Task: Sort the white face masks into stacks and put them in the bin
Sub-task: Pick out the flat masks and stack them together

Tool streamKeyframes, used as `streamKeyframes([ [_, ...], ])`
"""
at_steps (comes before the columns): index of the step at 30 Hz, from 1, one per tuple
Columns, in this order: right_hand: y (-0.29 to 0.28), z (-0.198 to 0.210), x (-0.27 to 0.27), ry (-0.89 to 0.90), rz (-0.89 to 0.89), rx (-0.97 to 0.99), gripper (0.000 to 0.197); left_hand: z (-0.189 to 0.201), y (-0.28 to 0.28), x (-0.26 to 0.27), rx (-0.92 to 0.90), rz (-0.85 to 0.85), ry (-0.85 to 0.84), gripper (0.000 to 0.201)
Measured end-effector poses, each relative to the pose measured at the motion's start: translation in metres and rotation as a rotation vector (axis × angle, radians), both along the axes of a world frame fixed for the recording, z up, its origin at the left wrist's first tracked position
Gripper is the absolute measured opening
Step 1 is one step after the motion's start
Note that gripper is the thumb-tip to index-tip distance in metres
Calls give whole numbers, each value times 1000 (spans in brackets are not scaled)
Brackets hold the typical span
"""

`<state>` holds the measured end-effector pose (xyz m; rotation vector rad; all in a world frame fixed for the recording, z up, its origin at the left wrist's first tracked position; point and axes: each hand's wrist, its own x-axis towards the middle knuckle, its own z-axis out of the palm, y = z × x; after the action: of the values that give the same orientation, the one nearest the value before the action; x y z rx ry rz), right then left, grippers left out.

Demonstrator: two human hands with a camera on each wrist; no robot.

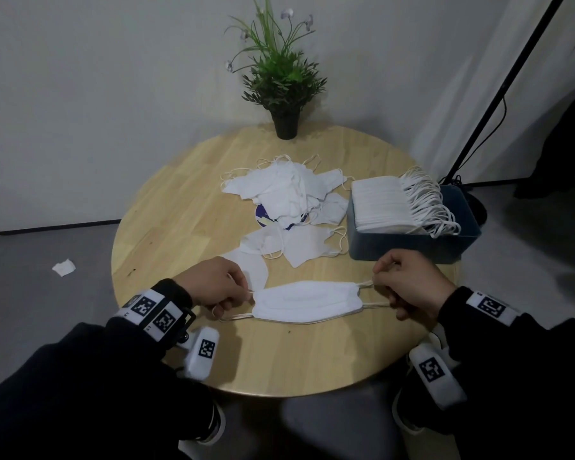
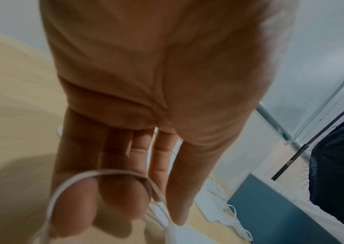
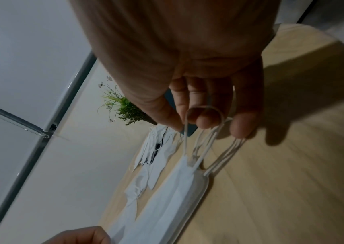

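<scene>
A small stack of white face masks [image 1: 307, 302] lies stretched flat near the table's front edge, also seen as the mask stack [image 3: 179, 189] in the right wrist view. My left hand [image 1: 218, 287] grips its left ear loops [image 2: 95, 175], which run round my curled fingers. My right hand [image 1: 409, 283] grips the right ear loops [image 3: 204, 132] the same way. A loose pile of masks [image 1: 286, 190] sits mid-table, with a few single masks [image 1: 299, 247] nearer me. The dark blue bin [image 1: 412, 250] at the right holds a tall stack of masks [image 1: 382, 207].
A potted green plant [image 1: 284, 91] stands at the back of the round wooden table [image 1: 180, 220]. A black stand pole [image 1: 498, 94] rises behind the bin. A scrap of white paper [image 1: 63, 267] lies on the grey floor to the left.
</scene>
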<state>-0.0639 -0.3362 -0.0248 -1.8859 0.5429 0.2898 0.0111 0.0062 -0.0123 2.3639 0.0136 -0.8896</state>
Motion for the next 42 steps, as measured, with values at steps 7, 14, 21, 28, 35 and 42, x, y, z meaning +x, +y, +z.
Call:
streamKeyframes([
  [7,15,12,-1,-352,466,-579,24,7,-5,-3,169,-201,-352,33],
  [14,45,-6,5,-198,868,-758,88,-16,-38,-28,179,-588,-424,65],
  [21,48,-7,13,-182,888,-784,45,-24,-40,-23,229,-685,-502,52],
  [28,49,-6,17,-150,902,-759,59,-27,-41,-26,228,-713,-543,45],
  [35,49,0,26,-148,739,-546,81,13,-47,34,-86,-299,-400,37],
  [42,57,5,44,-157,426,-240,47,16,-115,162,248,-126,-496,76],
])
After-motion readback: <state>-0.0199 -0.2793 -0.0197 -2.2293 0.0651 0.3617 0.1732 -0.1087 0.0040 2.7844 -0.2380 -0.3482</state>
